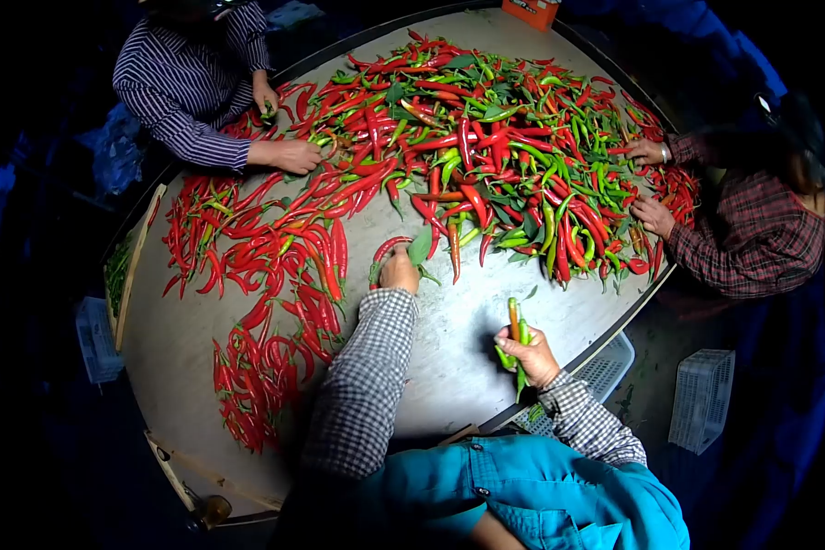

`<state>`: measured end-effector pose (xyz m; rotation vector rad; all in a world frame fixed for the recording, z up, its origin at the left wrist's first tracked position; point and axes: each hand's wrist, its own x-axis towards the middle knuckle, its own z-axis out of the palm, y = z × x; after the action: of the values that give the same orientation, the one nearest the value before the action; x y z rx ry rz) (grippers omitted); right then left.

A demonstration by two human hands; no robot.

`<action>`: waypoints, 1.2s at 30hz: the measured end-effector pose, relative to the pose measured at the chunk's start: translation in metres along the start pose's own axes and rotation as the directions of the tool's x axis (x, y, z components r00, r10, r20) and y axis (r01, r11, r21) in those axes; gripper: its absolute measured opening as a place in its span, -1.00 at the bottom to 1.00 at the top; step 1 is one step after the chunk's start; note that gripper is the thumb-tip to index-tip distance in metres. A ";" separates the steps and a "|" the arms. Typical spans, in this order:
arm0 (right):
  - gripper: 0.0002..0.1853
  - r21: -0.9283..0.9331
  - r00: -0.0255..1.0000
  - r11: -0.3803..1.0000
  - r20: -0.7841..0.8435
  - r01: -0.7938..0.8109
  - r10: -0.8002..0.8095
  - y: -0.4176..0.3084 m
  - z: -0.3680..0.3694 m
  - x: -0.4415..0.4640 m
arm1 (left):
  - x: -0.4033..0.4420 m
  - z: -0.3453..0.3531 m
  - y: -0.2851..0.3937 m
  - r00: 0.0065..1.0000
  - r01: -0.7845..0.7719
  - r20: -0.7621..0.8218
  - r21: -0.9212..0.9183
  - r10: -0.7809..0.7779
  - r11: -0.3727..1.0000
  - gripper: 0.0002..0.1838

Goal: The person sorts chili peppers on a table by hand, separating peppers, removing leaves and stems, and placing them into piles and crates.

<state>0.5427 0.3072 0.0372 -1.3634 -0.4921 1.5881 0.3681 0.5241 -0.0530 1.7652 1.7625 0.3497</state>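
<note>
My left hand (pixel 400 273) is reached out over the table, its fingers closed at a curved red chili pepper (pixel 390 246). A green leaf (pixel 420 246) shows beside those fingers, and the fingertips are partly hidden. Near the table's front edge, my right hand (pixel 533 357) grips several green chili peppers (pixel 514 321), one tinged orange, above the surface. Beyond both hands lies a large heap of mixed red and green chili peppers (pixel 486 137) with leaves. Left of my left arm is a spread of red chili peppers (pixel 257 367).
Two other people handle peppers, one in a striped sleeve (pixel 183 119) at far left, one in a plaid sleeve (pixel 733 238) at right. A white plastic crate (pixel 605 367) stands below the front edge, another crate (pixel 703 399) on the floor. An orange box (pixel 532 11) sits at the back.
</note>
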 end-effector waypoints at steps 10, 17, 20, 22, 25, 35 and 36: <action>-0.71 -0.296 0.994 0.950 -0.017 0.098 -0.107 0.013 0.029 0.081 | -0.061 0.030 -0.065 0.977 0.040 0.210 -0.302 0.025 0.953 -0.73; -0.67 -0.929 0.966 0.266 0.250 0.257 -0.058 0.026 0.046 0.130 | -0.102 0.018 -0.069 0.941 0.321 0.321 -0.751 -0.106 0.577 -0.79; -0.70 -0.974 0.976 0.109 0.184 0.197 -0.119 0.031 0.052 0.124 | -0.114 0.003 -0.078 0.952 0.306 0.248 -0.792 -0.181 0.529 -0.83; -0.69 -0.980 0.976 0.031 0.193 0.197 -0.100 0.030 0.049 0.125 | -0.126 -0.014 -0.076 0.886 0.440 0.347 -0.838 -0.308 0.322 -0.88; -0.70 -0.917 0.983 0.355 0.175 0.182 -0.052 0.026 0.045 0.119 | -0.143 -0.020 -0.093 0.873 0.449 0.353 -0.851 -0.338 0.271 -0.90; -0.77 -0.952 0.944 -0.001 0.305 0.307 -0.128 0.062 0.085 0.110 | -0.159 -0.017 -0.100 0.911 0.394 0.287 -0.813 -0.296 0.428 -0.82; -0.77 -0.954 0.945 0.001 0.298 0.301 -0.137 0.058 0.083 0.107 | -0.153 -0.015 -0.097 0.914 0.391 0.288 -0.812 -0.286 0.433 -0.82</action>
<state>0.4516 0.3930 -0.0409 -1.9962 -2.1597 0.8539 0.2692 0.3717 -0.0624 0.6496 1.3966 0.7794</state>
